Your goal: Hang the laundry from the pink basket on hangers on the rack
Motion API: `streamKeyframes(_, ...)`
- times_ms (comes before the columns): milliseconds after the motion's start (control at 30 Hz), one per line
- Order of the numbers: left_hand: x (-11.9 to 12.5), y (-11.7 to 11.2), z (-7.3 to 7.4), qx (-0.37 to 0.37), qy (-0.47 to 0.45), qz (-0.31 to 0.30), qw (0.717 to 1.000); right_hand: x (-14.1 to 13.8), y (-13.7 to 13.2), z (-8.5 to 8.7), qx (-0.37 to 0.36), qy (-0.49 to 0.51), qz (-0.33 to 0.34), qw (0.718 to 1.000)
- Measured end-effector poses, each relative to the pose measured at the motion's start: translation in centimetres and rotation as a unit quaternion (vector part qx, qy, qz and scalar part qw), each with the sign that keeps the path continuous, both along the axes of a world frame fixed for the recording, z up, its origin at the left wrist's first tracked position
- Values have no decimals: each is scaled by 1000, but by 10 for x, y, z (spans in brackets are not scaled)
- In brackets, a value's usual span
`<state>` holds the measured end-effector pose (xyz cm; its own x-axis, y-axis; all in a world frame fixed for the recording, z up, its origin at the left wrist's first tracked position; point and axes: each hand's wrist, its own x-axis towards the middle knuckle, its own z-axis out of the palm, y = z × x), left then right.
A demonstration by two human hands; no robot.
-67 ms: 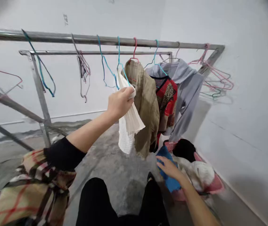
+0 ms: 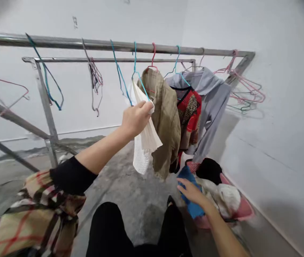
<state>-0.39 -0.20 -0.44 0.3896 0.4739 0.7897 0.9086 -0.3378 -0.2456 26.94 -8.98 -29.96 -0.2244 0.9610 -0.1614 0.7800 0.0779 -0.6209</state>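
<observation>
My left hand [image 2: 137,117] is closed on the edge of a white knit garment [image 2: 142,153], which hangs on a blue hanger [image 2: 135,64] from the metal rail. Another blue hanger [image 2: 119,73] dangles just left of it, its lower end behind my hand. Close on the right is a tan shirt [image 2: 165,125] on a red hanger. My right hand [image 2: 190,191] reaches low with fingers apart over a blue cloth [image 2: 191,207] in the pink basket [image 2: 244,210]; whether it touches the cloth I cannot tell.
A red patterned garment [image 2: 190,114] and a grey hooded top [image 2: 210,92] hang farther right. Bare hangers [image 2: 95,78] hang on the left part of the rail [image 2: 61,42]. Black and white clothes fill the basket beside the right wall. Metal frame bars [image 2: 10,114] stand at the left.
The bare blue hanger beside my left hand has swung round and looks narrower. The white garment's lower end has shifted slightly left. My right hand is nearly unmoved.
</observation>
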Motion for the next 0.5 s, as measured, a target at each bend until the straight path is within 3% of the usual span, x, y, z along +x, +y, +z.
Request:
streamKeyframes(200, -12, -6, -10, 96, 141, -77, 982, -4, -8, 4, 24, 33, 10, 999)
streamKeyframes(267, -15, -8, -14, 94, 164, -104, 976, -6, -9, 9, 35, 55, 12, 998)
streamKeyframes(333, -14, -10, -22, 43, 162, -118, 979, -9, -10, 15, 42, 78, 12, 996)
streamKeyframes(433, -7, -17, -43, -113, 84, -149, 979, -23, -10, 25, 67, 147, -12, 987)
streamKeyframes(500, 4, -29, -59, -245, -2, -204, 948, -38, -14, 31, 94, 204, -38, 974)
